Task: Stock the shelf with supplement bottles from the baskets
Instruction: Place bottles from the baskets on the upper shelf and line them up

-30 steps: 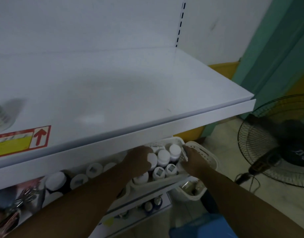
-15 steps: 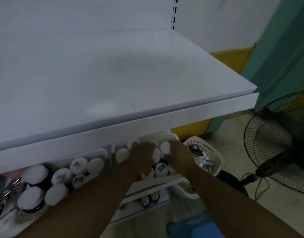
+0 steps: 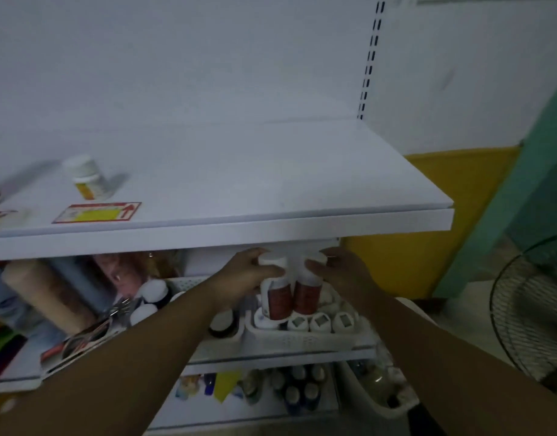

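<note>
Gripping one upright bottle by its cap in the left hand and a second bottle in the right hand, side by side just above the basket, tucked under the shelf lip, so probably out first, then up

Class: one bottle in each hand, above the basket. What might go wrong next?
1. The left bottle and right bottle have caps just under the front edge of the upper shelf; lifting straight up may knock them.
2. The left hand and right hand grip only near the caps, so a bottle might slip onto those in the white basket.
</note>
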Demonstrator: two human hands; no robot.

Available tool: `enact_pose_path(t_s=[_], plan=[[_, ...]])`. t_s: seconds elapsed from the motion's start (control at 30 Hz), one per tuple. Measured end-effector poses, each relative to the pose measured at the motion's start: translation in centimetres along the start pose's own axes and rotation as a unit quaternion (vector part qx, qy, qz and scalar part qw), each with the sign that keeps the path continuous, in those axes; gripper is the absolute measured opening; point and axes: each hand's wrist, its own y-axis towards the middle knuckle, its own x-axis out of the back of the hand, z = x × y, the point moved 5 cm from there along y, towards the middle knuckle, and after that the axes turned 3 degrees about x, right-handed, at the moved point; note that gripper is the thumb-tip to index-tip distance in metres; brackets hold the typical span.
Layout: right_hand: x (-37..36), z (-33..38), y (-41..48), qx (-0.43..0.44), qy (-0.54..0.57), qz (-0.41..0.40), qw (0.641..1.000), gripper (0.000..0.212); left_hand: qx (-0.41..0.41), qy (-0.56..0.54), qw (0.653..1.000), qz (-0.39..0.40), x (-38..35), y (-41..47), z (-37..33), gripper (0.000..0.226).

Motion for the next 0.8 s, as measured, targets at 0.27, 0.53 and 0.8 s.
enact_pose_path(t_s=[0.27, 0.53, 0.8], plan=[[-5.2, 2.2, -3.7, -0.014, 0.082, 0.082, 0.993, 0.017, 0.051, -0.139, 0.988, -0.053, 2.1, -4.6, 2.6, 0.032], [-15.8, 9.3, -9.8, -0.014, 0.188, 0.134, 0.973, 0.037, -0.043, -0.174, 0.982, -0.062, 7.8, -13.8, 1.9, 0.04], [-22.0, 16.2, -14.1, 0.04, 0.294, 0.198, 0.934, 0.051, -0.09, -0.207, 0.968, -0.112, 16.0, -21.6, -0.1, 0.042]])
